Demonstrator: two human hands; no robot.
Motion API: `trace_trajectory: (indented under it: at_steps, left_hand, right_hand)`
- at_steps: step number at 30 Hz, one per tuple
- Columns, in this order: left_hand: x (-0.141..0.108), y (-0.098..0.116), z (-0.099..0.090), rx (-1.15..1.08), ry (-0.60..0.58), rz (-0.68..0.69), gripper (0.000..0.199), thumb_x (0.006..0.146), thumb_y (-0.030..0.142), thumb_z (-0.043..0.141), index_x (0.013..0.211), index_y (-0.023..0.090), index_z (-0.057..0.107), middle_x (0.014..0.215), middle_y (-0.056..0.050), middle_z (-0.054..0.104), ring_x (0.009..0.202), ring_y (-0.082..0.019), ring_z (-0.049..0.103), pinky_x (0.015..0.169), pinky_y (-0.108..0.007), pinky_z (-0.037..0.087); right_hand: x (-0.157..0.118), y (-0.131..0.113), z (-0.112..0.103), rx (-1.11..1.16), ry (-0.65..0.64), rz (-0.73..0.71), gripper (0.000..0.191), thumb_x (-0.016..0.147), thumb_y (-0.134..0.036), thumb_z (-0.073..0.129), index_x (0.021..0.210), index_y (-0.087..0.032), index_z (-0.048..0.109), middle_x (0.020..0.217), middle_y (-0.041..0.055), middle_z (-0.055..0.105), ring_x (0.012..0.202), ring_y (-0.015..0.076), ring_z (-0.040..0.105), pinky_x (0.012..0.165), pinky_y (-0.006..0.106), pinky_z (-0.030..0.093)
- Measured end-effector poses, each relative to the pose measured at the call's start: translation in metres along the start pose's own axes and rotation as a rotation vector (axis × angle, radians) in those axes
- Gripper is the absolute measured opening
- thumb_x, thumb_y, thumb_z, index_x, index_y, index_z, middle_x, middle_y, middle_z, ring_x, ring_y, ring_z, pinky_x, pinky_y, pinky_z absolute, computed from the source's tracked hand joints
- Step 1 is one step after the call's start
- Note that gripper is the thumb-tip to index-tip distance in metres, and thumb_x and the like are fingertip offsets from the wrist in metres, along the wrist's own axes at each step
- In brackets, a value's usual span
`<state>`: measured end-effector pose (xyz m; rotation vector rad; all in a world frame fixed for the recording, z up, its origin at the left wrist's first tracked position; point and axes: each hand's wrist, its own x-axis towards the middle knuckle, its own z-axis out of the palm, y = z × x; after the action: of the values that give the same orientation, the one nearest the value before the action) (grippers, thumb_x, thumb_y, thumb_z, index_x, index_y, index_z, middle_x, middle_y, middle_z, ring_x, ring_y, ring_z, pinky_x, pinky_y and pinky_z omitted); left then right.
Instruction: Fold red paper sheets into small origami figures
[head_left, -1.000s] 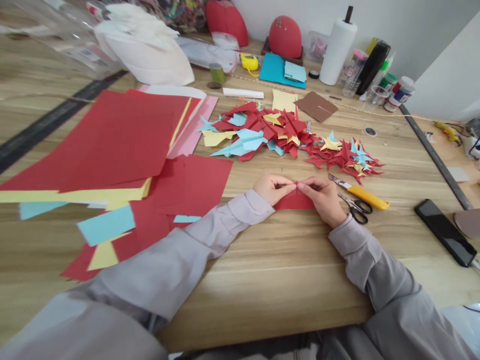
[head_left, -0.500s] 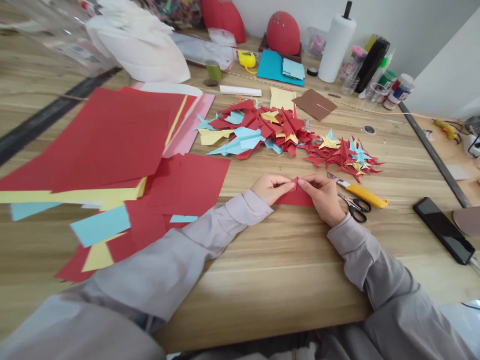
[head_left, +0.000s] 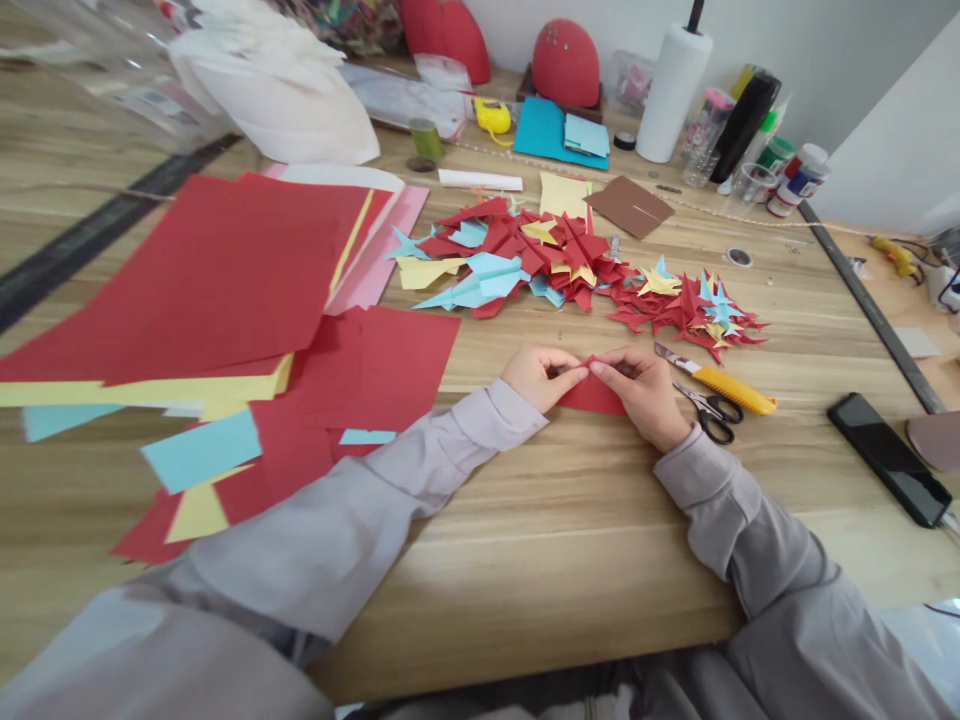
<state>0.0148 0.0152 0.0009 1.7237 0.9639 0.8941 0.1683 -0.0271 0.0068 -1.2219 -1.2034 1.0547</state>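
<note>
At the centre of the frame, a small red paper piece [head_left: 595, 399] is held between the two hands. By the left hand [head_left: 534, 377] it is pinched at its upper left, thumb against fingers; by the right hand [head_left: 646, 393] it is pinched at its upper right, the two thumb tips nearly meeting. Only an early stage of folding seems to be reached: a small peak is shown at the top edge, while the lower part is seen flat. How many creases are made cannot be told.

Finished-looking work is gathered at upper centre, in a heap of red, light-blue and yellow folded paper shapes [head_left: 491, 282] and, to its right, a spiky cluster of small folded paper stars [head_left: 686, 310]. Unfolded stock is left in quantity at the left: a stack of large flat red paper sheets [head_left: 225, 270] and a light-blue paper rectangle [head_left: 202, 450].

Room for moving is offered towards the bottom centre, on the wood-grain tabletop [head_left: 540, 560] between the forearms, as far as its front edge. On the right, movement is limited by the black-handled scissors [head_left: 715, 414] and the yellow-handled cutter knife [head_left: 735, 390], both lying just beside the right hand.
</note>
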Motion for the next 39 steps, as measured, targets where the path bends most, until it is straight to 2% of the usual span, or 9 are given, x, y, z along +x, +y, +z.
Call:
trace_trajectory:
  at_steps: [8,16,22,27,39]
  left_hand:
    - [-0.0008,0.0009,-0.0002,-0.024,-0.052,-0.002,0.019,0.068,0.027,0.059,0.064,0.011,0.067,0.058,-0.003,0.064,0.051,-0.01,0.049,0.05,-0.022,0.038]
    - [-0.0008,0.0011,-0.0014,0.002,-0.141,-0.013,0.019,0.069,0.028,0.06,0.063,0.011,0.068,0.053,-0.002,0.06,0.048,-0.009,0.047,0.049,-0.022,0.037]
    - [0.0006,-0.0009,-0.0018,-0.072,-0.145,-0.068,0.023,0.068,0.034,0.063,0.07,0.012,0.07,0.06,-0.004,0.065,0.055,-0.012,0.054,0.056,-0.025,0.043]
    - [0.0023,-0.0005,-0.0036,-0.137,-0.167,-0.093,0.023,0.066,0.036,0.065,0.068,0.013,0.069,0.066,-0.003,0.068,0.063,-0.014,0.058,0.064,-0.026,0.046]
    - [0.0014,0.002,-0.0034,-0.096,-0.105,-0.086,0.023,0.068,0.035,0.064,0.069,0.013,0.07,0.067,-0.004,0.069,0.062,-0.014,0.059,0.062,-0.026,0.047]
  right_hand:
    - [0.0,0.0002,0.0003,-0.006,-0.059,0.001,0.019,0.066,-0.036,0.072,0.072,-0.019,0.066,0.069,0.0001,0.066,0.061,0.012,0.056,0.059,0.026,0.044]
    - [-0.0007,-0.005,-0.0004,-0.089,-0.147,-0.096,0.024,0.074,-0.041,0.065,0.066,-0.019,0.059,0.061,-0.0023,0.055,0.058,0.0104,0.047,0.056,0.025,0.038]
    - [-0.0006,-0.0015,-0.0015,-0.011,-0.082,-0.065,0.022,0.072,-0.038,0.067,0.065,-0.019,0.057,0.061,-0.0037,0.053,0.058,0.0097,0.044,0.056,0.024,0.035]
    - [-0.0006,-0.0008,0.0008,-0.057,-0.053,-0.06,0.025,0.07,-0.041,0.067,0.065,-0.019,0.056,0.059,-0.0033,0.053,0.055,0.0098,0.043,0.053,0.024,0.034]
    - [0.0002,-0.0012,-0.0005,-0.079,0.015,-0.016,0.031,0.067,-0.048,0.068,0.065,-0.019,0.056,0.06,-0.0028,0.053,0.055,0.01,0.044,0.052,0.024,0.036]
